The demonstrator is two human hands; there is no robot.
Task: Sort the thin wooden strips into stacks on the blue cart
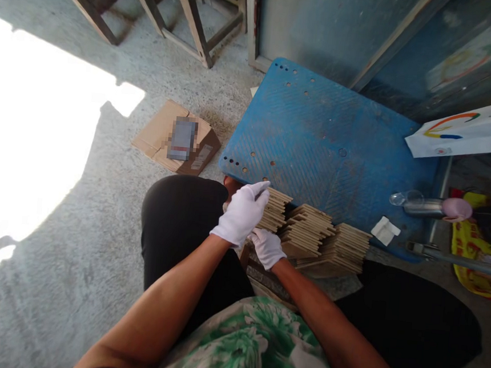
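Both of my hands wear white gloves and work close together at the left end of a row of thin wooden boards. My left hand [243, 211] is bent round with its fingers curled, right beside the leftmost stack of boards [275, 209]. Lower and a little to the right, my right hand [268, 248] has its fingers drawn together near that stack's front edge. What either hand grips is hidden by the gloves. Further right are a middle stack of boards [309, 231] and a right stack of boards [347, 247], their edges fanned in angled layers between my knees.
A blue plastic pallet [327, 134] lies just beyond the boards. On it are a crumpled white paper [385, 230], a bottle with a pink part [430, 207] and a white bag [469, 126]. A cardboard box [155, 133] sits on the floor at left; wooden frames [186, 18] stand behind.
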